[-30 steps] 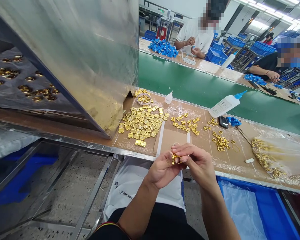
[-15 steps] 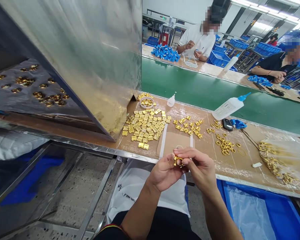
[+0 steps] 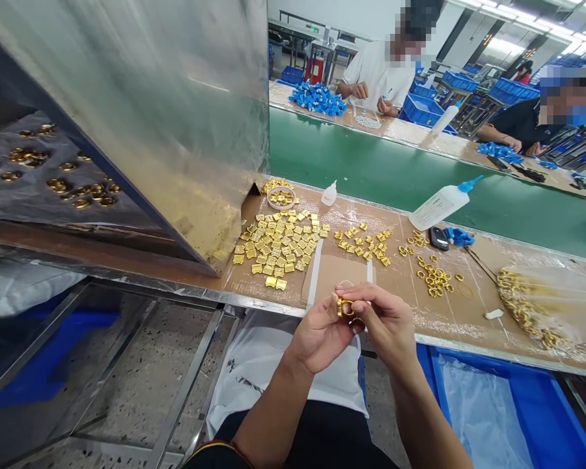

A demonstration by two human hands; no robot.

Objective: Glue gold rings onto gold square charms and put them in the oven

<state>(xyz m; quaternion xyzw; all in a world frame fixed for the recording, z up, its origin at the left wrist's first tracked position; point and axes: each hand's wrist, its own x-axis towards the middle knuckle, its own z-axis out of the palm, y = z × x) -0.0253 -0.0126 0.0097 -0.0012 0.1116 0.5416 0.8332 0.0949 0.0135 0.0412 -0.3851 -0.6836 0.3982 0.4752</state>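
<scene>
My left hand (image 3: 320,333) and my right hand (image 3: 385,320) meet just in front of the table edge. Both pinch one small gold metal part (image 3: 344,307) between fingertips. Beyond them, on the cardboard-covered table (image 3: 342,270), lie a large spread of gold square pieces (image 3: 278,244), a smaller scatter of gold pieces (image 3: 364,242) and several gold rings (image 3: 434,277).
A slanted metal housing (image 3: 141,111) fills the left, with gold rings (image 3: 73,185) on its shelf. Glue bottles (image 3: 442,203) (image 3: 329,193), a clear bag of gold rings (image 3: 542,306), a green conveyor (image 3: 420,176) and a blue bin (image 3: 508,417) surround me. Two people work opposite.
My hands stay together on the gold part, shifting only slightly as the fingers work it. The view has wobbled a little.
</scene>
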